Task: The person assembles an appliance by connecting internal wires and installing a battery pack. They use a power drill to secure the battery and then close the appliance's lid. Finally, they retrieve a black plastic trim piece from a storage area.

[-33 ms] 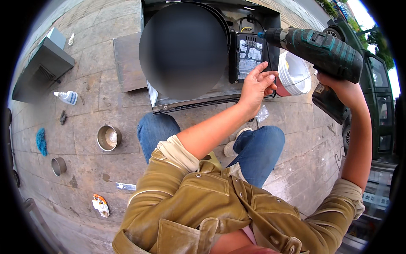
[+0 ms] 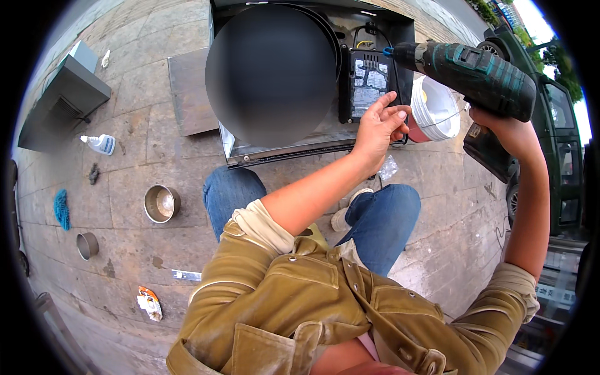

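Observation:
My right hand point(image 2: 506, 132) grips the handle of a dark green and black cordless drill point(image 2: 478, 72). Its blue tip point(image 2: 388, 51) meets the upper right corner of a black box point(image 2: 369, 87) with white labels; whether it touches cannot be told. Just below that box hovers my left hand point(image 2: 378, 128), index finger stretched out, thumb and other fingers bent together; anything inside them is hidden. The box sits in an open metal housing point(image 2: 306, 145), beside a large dark round part point(image 2: 272, 75) that looks blurred. Wires point(image 2: 364, 42) run at the box's top.
A white bucket point(image 2: 444, 109) stands right of the housing. On the paving to the left are two metal bowls point(image 2: 161, 204), a spray bottle point(image 2: 100, 144), a blue cloth point(image 2: 61, 209) and a grey metal cabinet point(image 2: 69, 103). A dark green vehicle point(image 2: 559, 150) is at the right.

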### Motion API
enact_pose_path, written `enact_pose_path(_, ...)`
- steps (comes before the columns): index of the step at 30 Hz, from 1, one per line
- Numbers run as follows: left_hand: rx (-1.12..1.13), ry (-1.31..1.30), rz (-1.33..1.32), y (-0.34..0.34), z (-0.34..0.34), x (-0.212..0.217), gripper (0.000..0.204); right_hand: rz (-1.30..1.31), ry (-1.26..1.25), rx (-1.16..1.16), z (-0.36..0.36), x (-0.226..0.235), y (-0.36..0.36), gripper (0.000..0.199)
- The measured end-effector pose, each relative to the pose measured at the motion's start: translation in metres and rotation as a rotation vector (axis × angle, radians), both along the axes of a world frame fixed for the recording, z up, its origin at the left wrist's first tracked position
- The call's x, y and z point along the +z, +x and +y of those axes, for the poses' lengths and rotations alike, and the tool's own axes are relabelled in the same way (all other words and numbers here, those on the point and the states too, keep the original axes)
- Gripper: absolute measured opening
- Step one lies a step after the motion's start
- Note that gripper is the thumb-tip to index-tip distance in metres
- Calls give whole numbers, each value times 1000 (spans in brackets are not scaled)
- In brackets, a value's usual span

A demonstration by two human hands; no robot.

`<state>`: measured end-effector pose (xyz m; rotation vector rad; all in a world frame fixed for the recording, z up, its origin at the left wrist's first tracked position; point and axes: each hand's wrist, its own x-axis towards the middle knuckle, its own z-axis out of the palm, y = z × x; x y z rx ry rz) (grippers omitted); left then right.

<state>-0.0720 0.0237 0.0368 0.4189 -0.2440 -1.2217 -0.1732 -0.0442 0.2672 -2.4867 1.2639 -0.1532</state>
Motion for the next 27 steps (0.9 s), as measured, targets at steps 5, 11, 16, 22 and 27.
enact_pose_path(5,18,25,-121,3,21,6,53,33,116,-33,-9,10,8,11)
enact_pose_path(11,29,106,-430,14,101,-6,52,-411,187,-5,-21,-25,-63,14)
enact_pose_path(16,188,350,-672,32,191,-39,48,-887,236,-179,-41,-107,-206,21)
enact_pose_path(22,140,559,-767,5,204,-49,45,-1313,558,-252,-37,-267,-370,56)
enact_pose_path(27,-60,518,-854,-39,161,-36,39,-1795,911,-677,-14,-400,-454,56)
